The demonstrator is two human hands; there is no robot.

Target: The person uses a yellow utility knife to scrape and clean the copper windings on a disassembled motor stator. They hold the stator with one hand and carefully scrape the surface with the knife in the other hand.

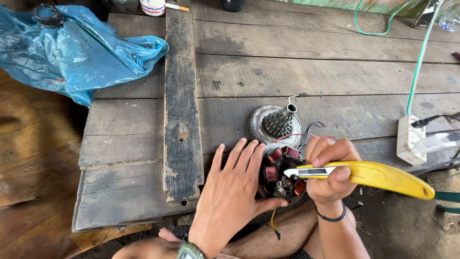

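Note:
My left hand (235, 192) lies flat over the left side of a round stator (280, 172) with copper-red wound coils, pressing it against the wooden table's near edge. My right hand (330, 172) grips a yellow utility knife (369, 175), its tip pointing left at the coils. Just behind the stator lies a toothed metal disc carrying a small finned cylinder (278, 122). Thin red, black and white wires (311, 134) run from the stator, and a yellow wire (274, 226) hangs below it.
A dark plank (181, 100) lies lengthwise on the weathered table (311, 72). A blue plastic bag (72, 48) sits at the far left corner. A white power strip (408, 139) with plugs and a green cable (416, 72) are at the right. My bare knees are below.

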